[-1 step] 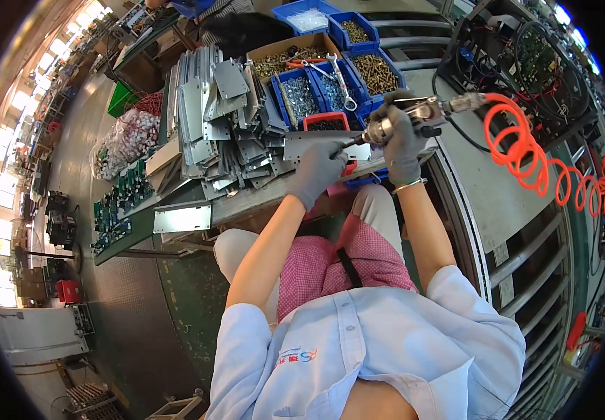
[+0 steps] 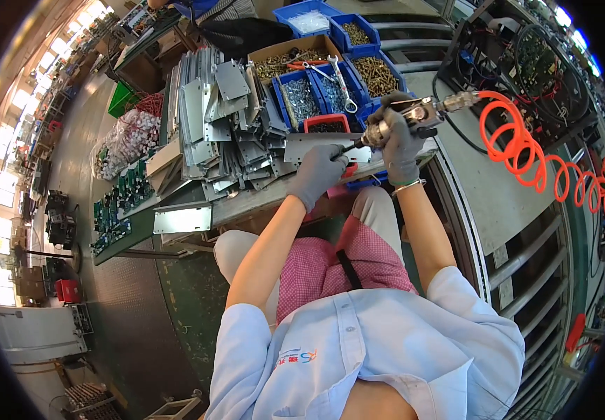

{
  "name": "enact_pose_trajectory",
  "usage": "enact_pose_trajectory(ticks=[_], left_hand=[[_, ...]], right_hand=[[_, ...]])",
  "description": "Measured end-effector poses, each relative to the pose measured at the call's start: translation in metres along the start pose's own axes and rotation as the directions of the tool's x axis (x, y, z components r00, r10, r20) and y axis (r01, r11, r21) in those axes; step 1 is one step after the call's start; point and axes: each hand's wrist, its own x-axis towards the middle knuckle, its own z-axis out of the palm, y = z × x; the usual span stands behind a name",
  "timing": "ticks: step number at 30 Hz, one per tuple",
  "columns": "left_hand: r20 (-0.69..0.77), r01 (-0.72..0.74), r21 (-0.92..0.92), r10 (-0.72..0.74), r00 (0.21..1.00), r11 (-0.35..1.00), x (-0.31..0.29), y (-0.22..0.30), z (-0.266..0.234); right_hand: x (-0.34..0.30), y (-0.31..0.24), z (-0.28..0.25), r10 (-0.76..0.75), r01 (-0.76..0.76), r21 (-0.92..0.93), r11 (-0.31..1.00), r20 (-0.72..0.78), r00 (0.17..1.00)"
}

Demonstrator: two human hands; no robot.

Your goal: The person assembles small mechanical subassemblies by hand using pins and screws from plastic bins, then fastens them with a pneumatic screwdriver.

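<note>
My right hand [image 2: 402, 148], in a grey glove, is wrapped round a metal air screwdriver [image 2: 414, 113]. A coiled orange air hose [image 2: 505, 133] runs from the tool's rear end. The tool lies almost level, its dark bit pointing left toward my left hand [image 2: 316, 175]. That gloved hand is closed, with its fingertips at the end of the bit; whatever they pinch is too small and covered to name. Just beyond the fingers lies a flat metal plate [image 2: 301, 145] with holes, at the bench edge. Behind the bit stands a red tray [image 2: 327, 124] of dark small parts.
Stacked metal plates [image 2: 229, 126] cover the bench to the left. Blue bins [image 2: 295, 98] of screws stand at the back, with a wrench [image 2: 342, 85] lying across them. Green circuit boards [image 2: 124, 196] lie far left. A metal roller frame [image 2: 526, 259] runs along the right.
The screwdriver's rear end and the hose coils have shifted slightly left. Both hands keep nearly the same place.
</note>
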Motion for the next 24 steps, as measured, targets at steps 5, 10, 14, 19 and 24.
enact_pose_trajectory(ticks=[5, 10, 14, 19, 24], left_hand=[[-0.417, -0.040, 0.317, 0.177, 0.891, 0.947, -0.012, -0.027, -0.030], [-0.390, 0.295, 0.625, -0.038, 0.920, 0.723, -0.023, -0.051, -0.072], [-0.096, 0.332, -0.195, -0.355, 0.930, 0.923, -0.020, -0.044, -0.057], [0.084, 0.350, -0.436, -0.349, 0.933, 0.829, -0.033, -0.056, -0.043], [0.062, 0.309, -0.454, -0.317, 0.947, 0.836, -0.034, -0.058, -0.041]], right_hand=[[0.009, 0.013, 0.003, -0.139, 0.136, -0.055, 0.989, -0.051, 0.989], [0.010, 0.014, 0.019, -0.104, 0.107, -0.066, 0.992, 0.052, 0.993], [0.014, 0.031, 0.025, -0.173, 0.189, -0.138, 0.972, 0.123, 0.977], [0.012, 0.043, 0.045, -0.088, 0.115, -0.138, 0.984, 0.188, 0.978], [0.008, 0.058, 0.072, 0.016, 0.026, -0.163, 0.986, 0.252, 0.967]])
